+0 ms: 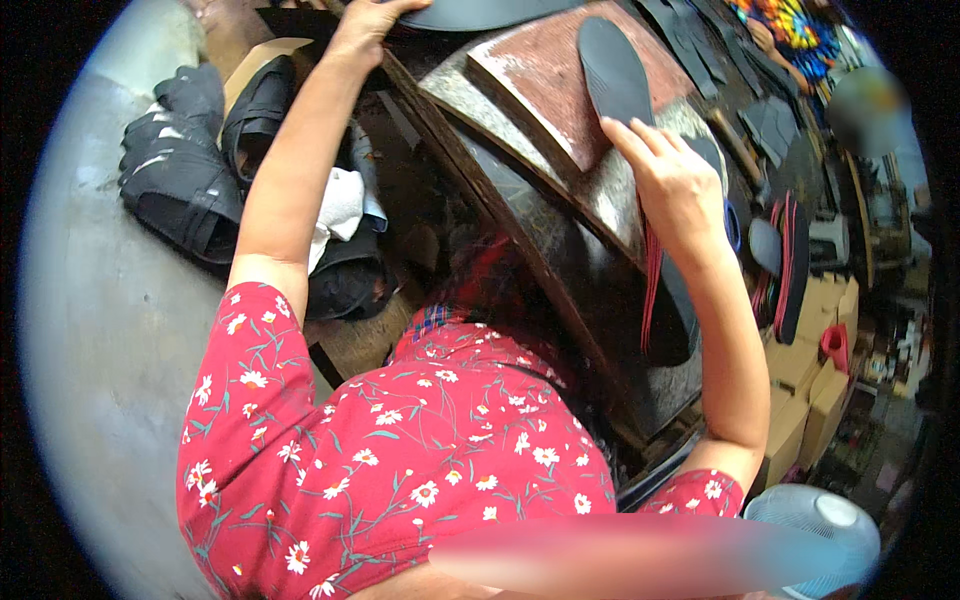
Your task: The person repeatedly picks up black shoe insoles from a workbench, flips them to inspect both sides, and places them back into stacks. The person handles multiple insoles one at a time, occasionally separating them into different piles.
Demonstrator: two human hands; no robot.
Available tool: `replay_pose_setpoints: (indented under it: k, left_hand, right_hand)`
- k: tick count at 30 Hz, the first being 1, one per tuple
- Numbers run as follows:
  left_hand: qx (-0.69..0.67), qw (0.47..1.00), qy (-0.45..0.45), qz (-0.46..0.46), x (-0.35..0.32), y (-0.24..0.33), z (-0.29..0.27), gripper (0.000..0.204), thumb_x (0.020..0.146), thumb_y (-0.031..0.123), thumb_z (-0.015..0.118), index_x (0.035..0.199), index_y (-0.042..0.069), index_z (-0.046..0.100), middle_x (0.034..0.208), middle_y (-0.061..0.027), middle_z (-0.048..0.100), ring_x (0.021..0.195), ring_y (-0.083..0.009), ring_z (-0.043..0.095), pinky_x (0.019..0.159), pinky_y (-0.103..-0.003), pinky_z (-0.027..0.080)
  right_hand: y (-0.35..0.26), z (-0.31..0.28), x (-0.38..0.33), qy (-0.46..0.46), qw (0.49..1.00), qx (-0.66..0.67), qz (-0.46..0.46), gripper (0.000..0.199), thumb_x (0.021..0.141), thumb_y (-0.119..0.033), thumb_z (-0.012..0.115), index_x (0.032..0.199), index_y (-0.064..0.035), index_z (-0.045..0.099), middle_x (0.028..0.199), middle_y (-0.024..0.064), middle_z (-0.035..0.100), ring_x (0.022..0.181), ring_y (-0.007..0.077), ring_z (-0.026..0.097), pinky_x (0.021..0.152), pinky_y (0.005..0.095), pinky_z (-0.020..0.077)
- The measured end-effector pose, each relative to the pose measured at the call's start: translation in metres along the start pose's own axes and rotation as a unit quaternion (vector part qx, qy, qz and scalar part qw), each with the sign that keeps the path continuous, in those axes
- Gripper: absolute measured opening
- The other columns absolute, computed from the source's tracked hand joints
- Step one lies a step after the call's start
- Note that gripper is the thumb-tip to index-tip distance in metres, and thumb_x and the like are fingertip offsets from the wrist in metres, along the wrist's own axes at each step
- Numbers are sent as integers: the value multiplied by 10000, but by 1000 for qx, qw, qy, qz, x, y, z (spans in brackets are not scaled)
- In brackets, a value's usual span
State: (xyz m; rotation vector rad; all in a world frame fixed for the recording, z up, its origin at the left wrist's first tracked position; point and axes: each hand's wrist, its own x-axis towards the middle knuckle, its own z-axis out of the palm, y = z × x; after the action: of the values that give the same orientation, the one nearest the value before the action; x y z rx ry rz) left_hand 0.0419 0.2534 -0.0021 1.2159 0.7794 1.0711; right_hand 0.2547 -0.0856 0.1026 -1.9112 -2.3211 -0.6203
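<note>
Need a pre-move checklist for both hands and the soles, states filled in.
1. Left hand at the dark piece: ok, fingers at its edge; firmness cannot tell.
2. Dark piece fully in view: not ok, the picture's upper edge cuts it off.
3. Right hand at the dark gray sole: ok, fingertips at its lower end.
4. Sole flat on the reddish slab: cannot tell; it overlaps the slab in view, contact unclear.
5. Slab supported: ok, it rests on the speckled stone.
6. Space beside right forearm: not ok, red-edged soles appear close.
</note>
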Motion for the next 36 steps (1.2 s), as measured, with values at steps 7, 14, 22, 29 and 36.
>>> replay_pose_setpoints:
  k: [7,14,22,29,36]
  left_hand:
    - [-40,998,27,34,-31,25,22,545,671,-14,777,1172,19,564,1004,-94,635,886,-180,612,790,-302,512]
    - [269,895,10,356,-97,69,57,543,634,137,786,1151,131,622,1045,-107,660,941,-248,667,848,-324,529]
    - [336,799,-25,498,-128,62,72,878,616,35,748,1416,158,408,1168,-110,640,962,-310,632,877,-383,517]
    - [293,735,47,609,-114,96,67,1039,647,144,846,1473,-8,234,1304,-173,530,1202,-292,520,1024,-398,409]
    - [-79,924,-140,348,-118,91,82,1199,698,379,835,1477,5,5,1478,-226,96,1357,-323,210,1105,-437,216]
  right_hand:
    - [4,-22,34,-135,980,138,49,497,812,-353,703,1246,-135,600,1235,133,605,1166,312,545,991,388,439]
    - [29,1,116,75,993,67,-59,969,641,-197,825,1473,-202,329,1443,105,430,1323,311,398,1106,395,346]
    - [40,42,167,106,977,57,-175,774,676,-241,791,1369,-215,448,1269,79,571,1185,302,532,1043,447,366]
    - [40,-20,172,214,961,32,-174,470,649,-109,733,1101,-117,602,895,45,670,848,202,635,912,392,435]
    - [20,-81,154,185,801,567,45,476,730,-38,701,1179,-6,546,1071,87,636,975,184,618,885,336,490]
